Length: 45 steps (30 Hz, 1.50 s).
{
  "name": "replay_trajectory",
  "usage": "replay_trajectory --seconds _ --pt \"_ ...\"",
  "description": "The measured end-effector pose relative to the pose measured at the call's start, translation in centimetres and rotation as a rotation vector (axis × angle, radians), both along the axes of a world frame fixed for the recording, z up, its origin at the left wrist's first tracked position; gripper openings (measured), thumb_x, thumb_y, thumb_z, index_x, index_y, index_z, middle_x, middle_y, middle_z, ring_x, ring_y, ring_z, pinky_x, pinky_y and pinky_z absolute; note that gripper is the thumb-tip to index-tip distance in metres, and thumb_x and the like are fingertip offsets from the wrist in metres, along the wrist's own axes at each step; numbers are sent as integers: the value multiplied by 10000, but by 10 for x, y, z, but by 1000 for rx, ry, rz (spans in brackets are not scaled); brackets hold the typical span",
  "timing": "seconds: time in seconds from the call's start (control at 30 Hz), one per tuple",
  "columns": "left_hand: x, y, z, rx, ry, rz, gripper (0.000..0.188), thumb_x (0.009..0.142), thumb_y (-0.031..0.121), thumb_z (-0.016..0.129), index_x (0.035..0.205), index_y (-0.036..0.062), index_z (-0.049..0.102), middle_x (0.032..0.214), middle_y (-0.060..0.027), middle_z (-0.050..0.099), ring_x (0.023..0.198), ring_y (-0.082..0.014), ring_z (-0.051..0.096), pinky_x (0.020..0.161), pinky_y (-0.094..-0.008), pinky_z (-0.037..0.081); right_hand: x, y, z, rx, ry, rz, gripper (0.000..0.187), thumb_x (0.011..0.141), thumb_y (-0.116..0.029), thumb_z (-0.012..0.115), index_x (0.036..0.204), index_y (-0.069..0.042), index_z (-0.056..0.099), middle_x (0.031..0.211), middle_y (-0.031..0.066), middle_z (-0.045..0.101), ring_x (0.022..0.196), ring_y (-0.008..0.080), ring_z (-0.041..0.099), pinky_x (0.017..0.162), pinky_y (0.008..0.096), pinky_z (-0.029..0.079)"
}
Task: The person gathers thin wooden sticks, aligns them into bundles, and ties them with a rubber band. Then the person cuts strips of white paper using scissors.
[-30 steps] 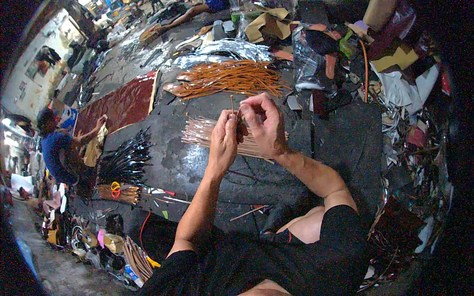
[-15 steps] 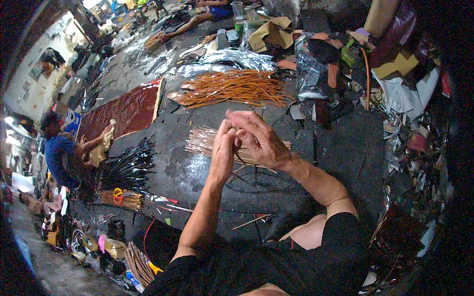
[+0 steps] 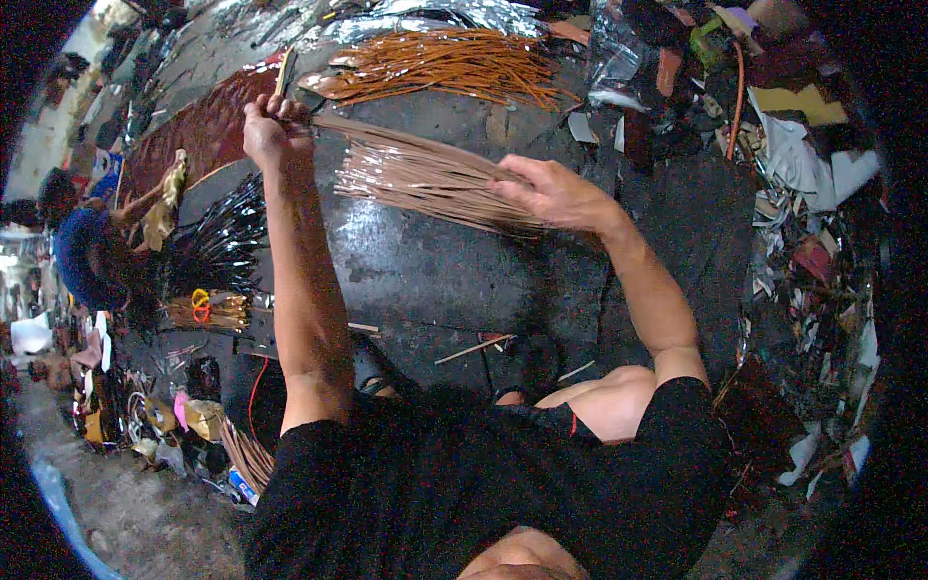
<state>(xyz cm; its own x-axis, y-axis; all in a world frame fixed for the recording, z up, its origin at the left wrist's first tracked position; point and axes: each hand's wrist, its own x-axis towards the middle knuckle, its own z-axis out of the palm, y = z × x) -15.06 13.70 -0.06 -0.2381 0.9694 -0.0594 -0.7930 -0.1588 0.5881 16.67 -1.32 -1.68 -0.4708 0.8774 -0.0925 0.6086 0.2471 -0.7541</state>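
Thin brown strips [image 3: 416, 142] stretch between my two hands, blurred by motion. My left hand [image 3: 277, 133] is closed at their left end, raised at the upper left, its fingers curled. Over to the right, my right hand [image 3: 556, 193] wraps its fingers round the other end of the strips. Just below them lies a flat pile of matching brown strips [image 3: 425, 193] on the dark work surface [image 3: 425, 261]. My right hand is over the pile's right end. How many strips I hold cannot be made out.
Bundles of orange strips [image 3: 435, 63] and black strips [image 3: 217, 237] lie around the surface. A maroon sheet [image 3: 193, 130] is at the left, near a person in blue [image 3: 82, 256]. Scraps [image 3: 807, 256] heap up on the right. Loose strips [image 3: 474, 348] lie near my feet.
My hands were together over the pile; now they are far apart, left hand to the upper left, right hand to the right, with strips spanning between them. The view has tilted downward.
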Motion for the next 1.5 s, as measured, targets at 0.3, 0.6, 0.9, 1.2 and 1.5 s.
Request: replay_trajectory --seconds 0.3,0.6,0.9,1.2,1.5 --pt "-95 87 -259 -456 641 -249 582 849 423 488 1276 38 396 1357 -160 344 1164 -320 409 898 -485 385 25 6 -149 353 -167 -89 311 875 -317 501 1058 -69 542 1005 152 565 904 352 562 743 421 455" --pt "-300 70 -106 -199 1824 -583 384 831 370 560 974 14 573 730 9 511 660 -132 458 584 -292 392 25 26 -190 381 -58 -397 271 819 -137 571 1077 -57 568 1003 136 548 962 304 543 826 365 448" --pt "-210 -199 85 -358 1904 -483 399 887 264 548 1231 79 466 1136 -107 563 1047 -176 522 891 -317 434 10 9 -187 365 -18 -323 290 814 -85 556 1095 -13 562 1106 144 546 1009 273 547 882 340 428" --pt "-298 -536 25 -1331 1703 -42 867 750 526 630 1357 15 279 1296 -246 412 1210 -306 407 1004 -370 323 -8 4 -216 264 12 -209 308 884 -164 503 1148 -10 533 1126 137 541 1069 265 505 925 346 382" --pt "-234 -589 -68 -1053 1941 115 974 623 273 787 1371 14 219 1398 -184 282 1297 -296 270 1049 -367 238 32 46 -181 399 -54 -430 280 842 -135 555 1113 -65 574 1071 110 567 1005 243 537 879 334 415"
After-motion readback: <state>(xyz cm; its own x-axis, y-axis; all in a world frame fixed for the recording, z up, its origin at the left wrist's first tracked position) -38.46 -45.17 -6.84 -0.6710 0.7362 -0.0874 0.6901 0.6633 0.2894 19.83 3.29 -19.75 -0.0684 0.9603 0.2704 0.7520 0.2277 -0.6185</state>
